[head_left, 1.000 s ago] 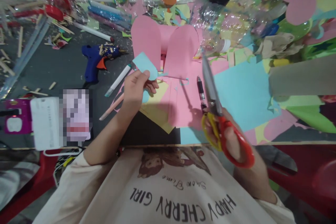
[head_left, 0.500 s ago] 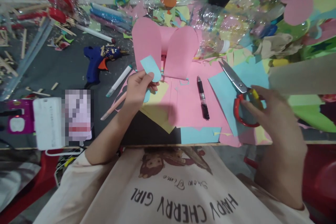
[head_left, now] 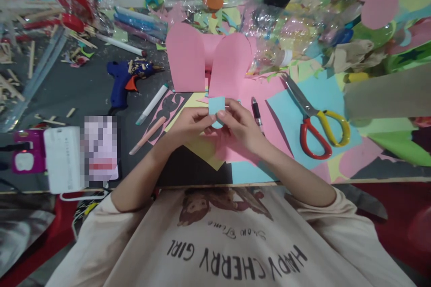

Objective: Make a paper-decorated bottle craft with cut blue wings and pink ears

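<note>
Both my hands meet over the middle of the table on a small light-blue paper cutout (head_left: 216,105). My left hand (head_left: 191,124) pinches its lower left side and my right hand (head_left: 238,126) pinches its lower right side. The cutout stands upright between my fingertips, in front of two pink arched paper shapes (head_left: 208,63). Red-and-yellow scissors (head_left: 314,117) lie flat on a blue sheet to the right, apart from my hands. A black pen (head_left: 256,113) lies just beyond my right hand.
A blue glue gun (head_left: 125,77) and a white marker (head_left: 152,104) lie at the left. Pink, yellow and blue paper sheets (head_left: 296,98) cover the table centre and right. Clear plastic bottles (head_left: 269,13) crowd the back. A white device (head_left: 62,158) sits at the left edge.
My right hand set the scissors down on the blue sheet, then came left to the blue cutout. My left hand brought the cutout right and lower, so both hands now hold it.
</note>
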`<action>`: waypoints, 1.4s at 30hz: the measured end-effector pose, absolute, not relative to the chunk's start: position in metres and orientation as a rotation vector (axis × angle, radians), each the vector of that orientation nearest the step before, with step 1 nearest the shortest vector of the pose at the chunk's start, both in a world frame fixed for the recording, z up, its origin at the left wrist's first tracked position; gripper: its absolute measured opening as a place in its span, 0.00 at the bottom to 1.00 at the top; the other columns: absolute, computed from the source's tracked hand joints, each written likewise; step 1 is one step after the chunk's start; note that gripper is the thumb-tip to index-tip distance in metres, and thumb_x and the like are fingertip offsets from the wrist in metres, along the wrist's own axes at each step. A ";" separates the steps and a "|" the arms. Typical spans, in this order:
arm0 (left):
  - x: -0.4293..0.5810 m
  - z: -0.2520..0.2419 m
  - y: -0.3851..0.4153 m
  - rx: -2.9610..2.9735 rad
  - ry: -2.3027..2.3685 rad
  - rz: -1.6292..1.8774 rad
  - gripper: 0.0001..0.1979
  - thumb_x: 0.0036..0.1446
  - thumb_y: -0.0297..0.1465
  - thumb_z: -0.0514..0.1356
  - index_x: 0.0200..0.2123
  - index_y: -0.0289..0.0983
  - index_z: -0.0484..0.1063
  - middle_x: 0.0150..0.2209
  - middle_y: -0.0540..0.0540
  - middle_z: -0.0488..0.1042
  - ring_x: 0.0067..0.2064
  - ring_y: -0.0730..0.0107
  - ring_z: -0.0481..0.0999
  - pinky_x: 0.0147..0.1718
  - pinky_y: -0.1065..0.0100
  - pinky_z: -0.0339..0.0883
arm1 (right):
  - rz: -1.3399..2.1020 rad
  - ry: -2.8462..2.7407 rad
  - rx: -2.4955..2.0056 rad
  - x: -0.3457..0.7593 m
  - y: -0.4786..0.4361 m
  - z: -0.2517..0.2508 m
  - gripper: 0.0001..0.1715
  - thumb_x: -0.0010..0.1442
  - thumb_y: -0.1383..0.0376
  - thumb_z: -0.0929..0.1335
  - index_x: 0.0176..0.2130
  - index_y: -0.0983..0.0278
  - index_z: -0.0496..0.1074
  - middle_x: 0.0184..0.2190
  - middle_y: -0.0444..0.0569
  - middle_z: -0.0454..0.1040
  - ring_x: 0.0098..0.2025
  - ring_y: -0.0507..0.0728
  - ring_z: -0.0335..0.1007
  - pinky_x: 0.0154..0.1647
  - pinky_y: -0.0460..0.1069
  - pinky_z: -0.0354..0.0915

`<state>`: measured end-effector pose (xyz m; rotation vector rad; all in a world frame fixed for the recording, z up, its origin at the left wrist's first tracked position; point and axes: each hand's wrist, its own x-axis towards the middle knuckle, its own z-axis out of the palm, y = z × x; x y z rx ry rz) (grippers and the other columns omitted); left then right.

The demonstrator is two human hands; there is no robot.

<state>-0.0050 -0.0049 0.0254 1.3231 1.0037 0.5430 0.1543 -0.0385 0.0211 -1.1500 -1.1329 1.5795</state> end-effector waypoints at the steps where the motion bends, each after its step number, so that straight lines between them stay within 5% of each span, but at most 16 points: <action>1: -0.005 0.026 -0.005 1.322 0.989 0.533 0.24 0.51 0.49 0.63 0.18 0.35 0.67 0.18 0.52 0.66 0.21 0.78 0.66 0.20 0.76 0.61 | 1.561 -1.091 -1.142 0.154 -0.037 0.019 0.19 0.57 0.48 0.70 0.33 0.60 0.68 0.20 0.36 0.61 0.20 0.47 0.58 0.21 0.44 0.61; 5: -0.004 0.026 -0.004 1.328 0.938 0.552 0.24 0.51 0.48 0.63 0.16 0.35 0.64 0.17 0.53 0.63 0.20 0.80 0.62 0.19 0.76 0.55 | 1.490 -0.995 -1.165 0.161 -0.033 0.014 0.23 0.50 0.47 0.75 0.26 0.62 0.69 0.18 0.38 0.66 0.20 0.48 0.62 0.23 0.46 0.65; 9: -0.007 0.024 -0.003 1.363 1.003 0.560 0.20 0.52 0.41 0.62 0.16 0.35 0.66 0.16 0.52 0.64 0.20 0.78 0.62 0.19 0.75 0.56 | 1.341 -0.920 -1.196 0.167 -0.031 0.006 0.15 0.55 0.52 0.73 0.30 0.60 0.72 0.22 0.40 0.70 0.24 0.50 0.67 0.31 0.49 0.70; 11: -0.008 0.021 -0.003 1.307 1.085 0.612 0.17 0.52 0.39 0.61 0.18 0.35 0.68 0.18 0.51 0.67 0.21 0.77 0.66 0.20 0.75 0.59 | 1.209 -0.909 -1.199 0.168 -0.031 0.002 0.10 0.59 0.55 0.71 0.38 0.57 0.72 0.32 0.42 0.74 0.32 0.51 0.71 0.36 0.50 0.71; 14: -0.008 0.017 -0.004 1.272 1.152 0.696 0.15 0.55 0.39 0.59 0.21 0.36 0.68 0.19 0.51 0.69 0.22 0.76 0.68 0.22 0.74 0.61 | 1.155 -0.932 -1.172 0.167 -0.032 0.000 0.17 0.60 0.55 0.70 0.49 0.51 0.68 0.47 0.45 0.72 0.45 0.53 0.71 0.41 0.50 0.69; 18: -0.006 0.012 -0.009 1.713 0.980 0.671 0.20 0.60 0.39 0.56 0.19 0.36 0.66 0.17 0.54 0.63 0.20 0.78 0.60 0.20 0.73 0.53 | 1.355 -1.132 -1.174 0.163 -0.038 0.005 0.16 0.58 0.49 0.70 0.36 0.58 0.70 0.31 0.43 0.70 0.32 0.52 0.67 0.34 0.50 0.65; 21: -0.012 0.012 -0.006 1.902 0.898 0.691 0.18 0.61 0.37 0.56 0.19 0.37 0.66 0.18 0.54 0.64 0.21 0.77 0.61 0.22 0.71 0.54 | 1.393 -1.197 -1.241 0.162 -0.041 0.007 0.25 0.57 0.46 0.70 0.24 0.61 0.64 0.21 0.40 0.62 0.26 0.50 0.60 0.30 0.49 0.60; 25: -0.037 0.020 0.011 2.122 1.262 0.654 0.07 0.53 0.26 0.54 0.31 0.38 0.72 0.31 0.49 0.75 0.33 0.71 0.71 0.35 0.68 0.63 | 1.390 -0.980 -1.200 0.162 -0.038 0.004 0.23 0.57 0.48 0.70 0.24 0.60 0.63 0.21 0.38 0.61 0.24 0.49 0.60 0.28 0.48 0.62; 29: -0.056 0.026 0.027 2.367 1.319 0.193 0.12 0.51 0.33 0.60 0.40 0.39 0.73 0.43 0.43 0.74 0.46 0.57 0.69 0.48 0.55 0.62 | 1.449 -0.811 -1.130 0.164 -0.032 0.000 0.18 0.56 0.53 0.72 0.26 0.60 0.65 0.20 0.37 0.66 0.22 0.50 0.66 0.26 0.48 0.66; 34: -0.054 0.019 0.028 2.342 1.256 0.101 0.10 0.50 0.35 0.64 0.35 0.37 0.73 0.47 0.43 0.68 0.51 0.55 0.64 0.53 0.52 0.57 | 1.438 -0.781 -1.123 0.166 -0.028 0.000 0.18 0.56 0.52 0.72 0.27 0.60 0.64 0.20 0.36 0.69 0.21 0.49 0.68 0.24 0.47 0.69; 38: -0.049 0.014 0.027 2.145 1.127 0.345 0.08 0.49 0.34 0.65 0.25 0.37 0.71 0.39 0.47 0.70 0.45 0.63 0.67 0.51 0.58 0.59 | 1.433 -0.790 -1.135 0.169 -0.025 0.002 0.21 0.56 0.50 0.72 0.27 0.60 0.62 0.19 0.36 0.67 0.20 0.48 0.67 0.24 0.46 0.69; 42: -0.037 0.014 0.021 1.708 1.095 0.702 0.14 0.48 0.41 0.65 0.24 0.38 0.70 0.28 0.50 0.68 0.31 0.73 0.67 0.33 0.69 0.63 | 1.348 -0.766 -1.179 0.174 -0.020 0.001 0.21 0.56 0.52 0.72 0.27 0.59 0.61 0.20 0.35 0.66 0.19 0.47 0.66 0.22 0.45 0.68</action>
